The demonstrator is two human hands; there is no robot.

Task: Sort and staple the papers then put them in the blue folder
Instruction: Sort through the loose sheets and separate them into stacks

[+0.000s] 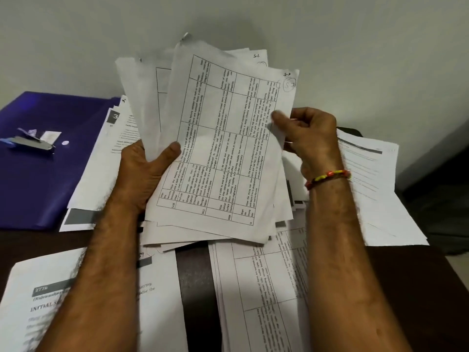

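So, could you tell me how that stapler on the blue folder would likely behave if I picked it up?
The stapler looks small and metal, so probably rigid and light. It lies flat on the folder, so unlikely to roll, though it may slide on that glossy cover.

A dark brown counter (194, 288) is seen, set against a pale wall. A blue folder (38, 179) is laid flat at its far left, and a stapler (29, 143) is placed on top of the folder. Loose printed papers (266, 295) are spread over most of the counter, some overlapping the folder's edge, and a bare dark strip is left between the near sheets.
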